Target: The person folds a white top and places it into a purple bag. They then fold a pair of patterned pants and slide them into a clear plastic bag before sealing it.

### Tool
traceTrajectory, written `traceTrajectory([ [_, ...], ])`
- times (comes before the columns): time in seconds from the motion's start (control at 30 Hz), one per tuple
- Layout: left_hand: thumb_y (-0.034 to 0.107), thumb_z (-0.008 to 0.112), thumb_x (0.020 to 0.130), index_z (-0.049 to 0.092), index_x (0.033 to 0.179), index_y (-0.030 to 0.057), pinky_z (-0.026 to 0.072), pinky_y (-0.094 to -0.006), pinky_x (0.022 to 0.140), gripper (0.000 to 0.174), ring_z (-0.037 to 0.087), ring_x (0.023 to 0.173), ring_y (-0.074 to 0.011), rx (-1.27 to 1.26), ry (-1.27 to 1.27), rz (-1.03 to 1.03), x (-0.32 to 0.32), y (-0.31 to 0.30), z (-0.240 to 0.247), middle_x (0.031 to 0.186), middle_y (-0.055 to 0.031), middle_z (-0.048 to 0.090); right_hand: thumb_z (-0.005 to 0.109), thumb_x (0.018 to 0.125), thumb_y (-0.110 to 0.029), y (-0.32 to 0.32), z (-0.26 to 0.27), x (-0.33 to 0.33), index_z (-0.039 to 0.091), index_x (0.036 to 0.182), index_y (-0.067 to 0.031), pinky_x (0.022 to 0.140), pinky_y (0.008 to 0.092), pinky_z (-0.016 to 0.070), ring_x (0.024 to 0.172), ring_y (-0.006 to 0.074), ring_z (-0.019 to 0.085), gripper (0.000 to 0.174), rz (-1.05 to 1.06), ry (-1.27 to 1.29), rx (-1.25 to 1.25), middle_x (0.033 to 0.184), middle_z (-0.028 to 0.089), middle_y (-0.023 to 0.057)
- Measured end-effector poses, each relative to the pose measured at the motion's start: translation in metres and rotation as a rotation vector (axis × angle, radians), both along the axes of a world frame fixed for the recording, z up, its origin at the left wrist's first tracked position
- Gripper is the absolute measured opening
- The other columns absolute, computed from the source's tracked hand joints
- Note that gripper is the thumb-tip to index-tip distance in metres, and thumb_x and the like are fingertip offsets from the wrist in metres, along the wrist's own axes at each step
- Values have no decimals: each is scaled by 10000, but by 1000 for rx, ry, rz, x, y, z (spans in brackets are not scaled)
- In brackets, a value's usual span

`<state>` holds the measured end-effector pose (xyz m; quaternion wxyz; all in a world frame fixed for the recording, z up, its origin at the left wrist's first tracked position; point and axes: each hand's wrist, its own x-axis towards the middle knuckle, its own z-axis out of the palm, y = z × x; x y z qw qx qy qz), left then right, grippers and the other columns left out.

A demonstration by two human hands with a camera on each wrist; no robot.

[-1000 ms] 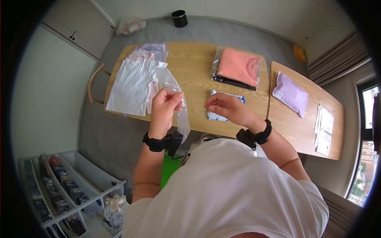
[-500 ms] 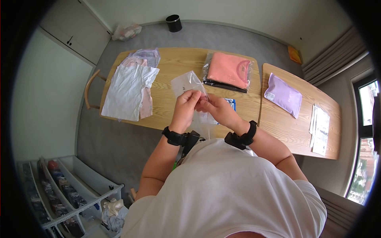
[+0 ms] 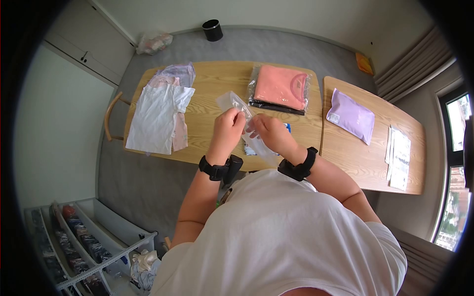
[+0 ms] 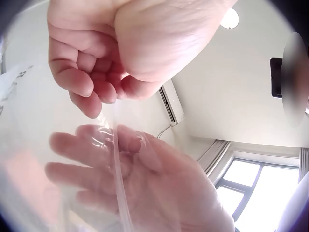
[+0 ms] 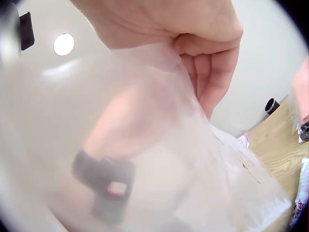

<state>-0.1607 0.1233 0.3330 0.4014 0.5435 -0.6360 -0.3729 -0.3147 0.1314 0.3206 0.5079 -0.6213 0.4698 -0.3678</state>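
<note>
- The left hand (image 3: 228,126) has curled fingers and pinches the upper edge of a clear plastic bag (image 3: 232,101).
- The right hand (image 3: 264,130) is just beside it. Its thumb and fingers pinch the same bag a little lower.
- The bag hangs in the air above the near part of the tabletop (image 3: 217,79), between the two hands. It is tilted, with its top end pointing to the far left.
- In the right wrist view the film of the bag covers nearly the whole picture, so what lies behind it is blurred.
- Under the hands a blue and white packet (image 3: 288,128) lies on the tabletop, and the hands and the bag hide most of it.
- On the left end lies a flat white shirt (image 3: 155,116), with a pink garment (image 3: 180,135) partly under it and a lilac garment (image 3: 178,73) behind it.
- Farther back, near the right end, a coral garment in a clear packet (image 3: 280,88) rests on a dark packet (image 3: 271,105).
- A second tabletop (image 3: 375,158) stands to the right. It carries a purple packet (image 3: 350,116) and some pale flat packets (image 3: 399,158), well apart from each other.
- On the floor behind there is a black bin (image 3: 212,29), and at the lower left a storage rack (image 3: 84,241).
</note>
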Motion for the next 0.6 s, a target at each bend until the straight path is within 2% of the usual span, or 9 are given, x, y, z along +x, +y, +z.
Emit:
traceTrajectory([
  [0.1, 158, 492, 920, 531, 729, -26, 426, -260, 481, 268, 531, 514, -107, 125, 108, -38, -4, 3, -3, 579, -32, 527, 420, 943, -190, 3, -2, 5, 568, 821, 24, 638, 382, 497, 657, 332, 628, 287, 45, 101, -153, 727, 634, 192],
  [0.2, 159, 467, 927, 540, 741, -19, 421, -254, 477, 268, 523, 513, -104, 95, 87, 7, -5, 6, -7, 584, -31, 538, 426, 938, -190, 4, 0, 6, 559, 795, 13, 612, 403, 488, 645, 359, 610, 282, 26, 140, -263, 685, 612, 202],
  [0.33, 146, 459, 926, 544, 779, -4, 427, -246, 525, 227, 516, 556, -102, 186, 152, 25, -4, 13, -7, 627, -33, 531, 426, 945, -196, 4, 1, 5, 557, 807, 17, 596, 401, 485, 630, 356, 607, 286, -38, 141, -154, 670, 602, 205],
  [0.4, 140, 441, 926, 523, 790, 13, 427, -241, 586, 204, 510, 613, -107, 175, 455, 47, -7, 15, -11, 676, -28, 510, 420, 952, -195, 3, 1, 5, 543, 815, 35, 581, 376, 491, 615, 320, 618, 294, -39, 13, -78, 658, 600, 195],
  [0.43, 140, 441, 926, 523, 790, 13, 427, -241, 586, 204, 510, 613, -107, 174, 454, 48, -7, 15, -13, 676, -28, 510, 420, 952, -195, 1, 2, 4, 543, 815, 35, 581, 376, 491, 615, 320, 618, 294, -38, 12, -79, 658, 600, 195],
  [0.5, 151, 430, 927, 499, 777, 26, 417, -238, 632, 207, 499, 649, -116, 212, 935, 51, -6, 13, -17, 715, -22, 488, 388, 988, -240, -2, 6, 3, 548, 845, 56, 604, 276, 512, 638, 174, 636, 366, -129, -368, 303, 720, 634, 138],
  [0.53, 151, 430, 927, 499, 777, 26, 417, -238, 632, 207, 499, 649, -116, 211, 934, 51, -4, 12, -19, 715, -22, 488, 388, 988, -240, -2, 8, 2, 548, 845, 56, 604, 276, 512, 638, 174, 636, 366, -129, -369, 303, 720, 634, 138],
  [0.6, 116, 389, 905, 490, 741, -5, 426, -300, 538, 228, 515, 567, -140, 193, 843, 154, 2, 11, -24, 632, -24, 524, 392, 984, -229, -1, 10, 0, 542, 830, 56, 575, 280, 507, 622, 172, 634, 357, -112, -294, 263, 707, 627, 147],
])
